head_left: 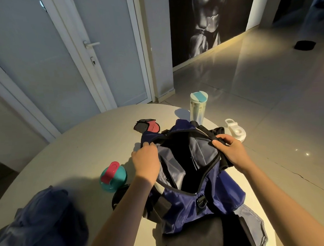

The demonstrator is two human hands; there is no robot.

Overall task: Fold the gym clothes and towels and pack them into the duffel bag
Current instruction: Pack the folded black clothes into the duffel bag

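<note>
1. Navy-blue nylon duffel bag [207,195] with black zip trim lies in the middle of your round off-white bench [84,144]. Its mouth is pulled wide open, showing a grey lining and a dark interior.
2. Your left hand [146,160] grips the left rim of the bag's opening, fingers curled over the edge.
3. Your right hand [231,151] is closed on a bunch of black cloth [224,161] at the right rim, with the thumb pressed on top. You cannot tell from this view whether that cloth is part of the bag or a separate garment.
4. A crumpled blue garment [43,221] sits on the near left of the bench, well apart from the bag.
5. A dark grey cloth [199,234] lies under the bag's near end, and a lighter grey fabric piece [253,225] shows just beside it on the right.
6. A teal bottle with a pink lid [113,176] lies on its side near your left wrist. A round black item [118,197] is partly hidden under your left forearm.
7. Beyond the bag lies a grey-and-pink padded piece [147,126] — it touches the far left corner of the bag.
8. A clear tumbler with a teal-and-white lid [198,107] stands upright at the far edge of the bench, and a white plastic flip-top lid [234,130] rests near your right hand.
</note>
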